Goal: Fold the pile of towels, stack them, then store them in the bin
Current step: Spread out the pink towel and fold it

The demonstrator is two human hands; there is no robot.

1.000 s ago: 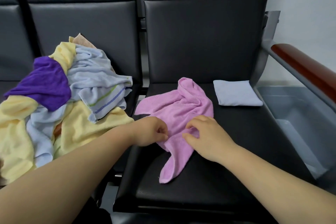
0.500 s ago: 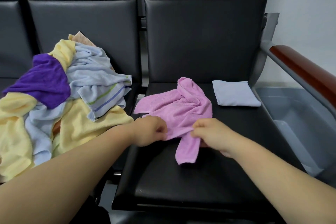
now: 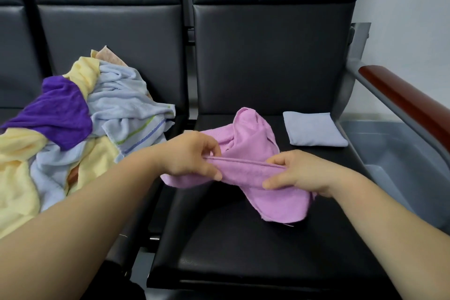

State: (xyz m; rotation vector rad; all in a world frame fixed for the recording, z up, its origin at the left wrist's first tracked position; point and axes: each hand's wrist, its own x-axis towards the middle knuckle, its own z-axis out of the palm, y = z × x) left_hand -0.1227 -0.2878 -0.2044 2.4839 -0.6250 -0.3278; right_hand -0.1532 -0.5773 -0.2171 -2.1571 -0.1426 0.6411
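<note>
A crumpled pink towel (image 3: 250,143) lies on the right black seat (image 3: 243,246). My left hand (image 3: 192,156) and my right hand (image 3: 299,170) each pinch its near hem, which runs taut between them just above the seat. One small light-blue towel (image 3: 314,131), folded into a square, rests at the back right of the same seat. An unfolded pile of towels (image 3: 73,134), yellow, purple, light blue and peach, covers the left seat. The grey bin (image 3: 401,153) stands on the floor to the right of the seat, under the armrest.
A metal armrest with a red-brown wooden top (image 3: 409,102) runs along the right side, above the bin. Black seat backs (image 3: 270,56) rise behind both seats. A narrow gap separates the two seats.
Both hands have taken hold of the pink towel's near edge, lifted it and drawn apart, stretching the hem straight. The towel's hanging tail has swung to the right.
</note>
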